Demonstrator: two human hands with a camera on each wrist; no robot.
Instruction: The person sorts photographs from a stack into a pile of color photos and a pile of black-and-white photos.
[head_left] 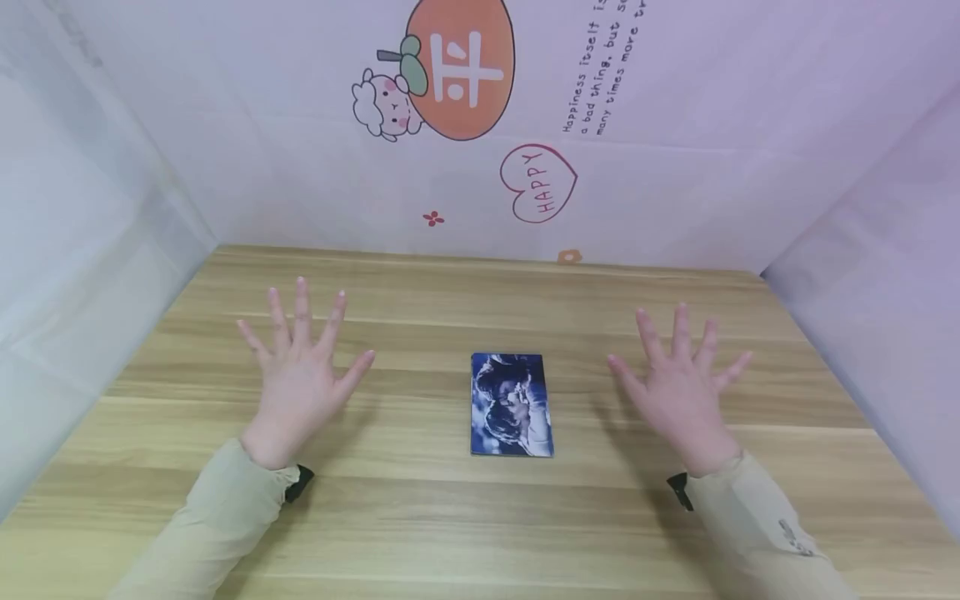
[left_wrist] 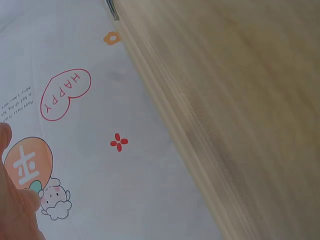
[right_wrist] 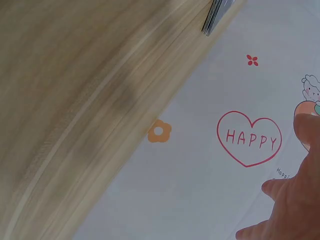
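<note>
Your left hand and right hand hover with fingers spread and released, holding nothing, on either side of the deck of cards lying flat mid-surface, untouched between them.

Soft, even light is falling from above; the hands are casting faint shadows on the table. Both wrist views are showing motion blur.
</note>
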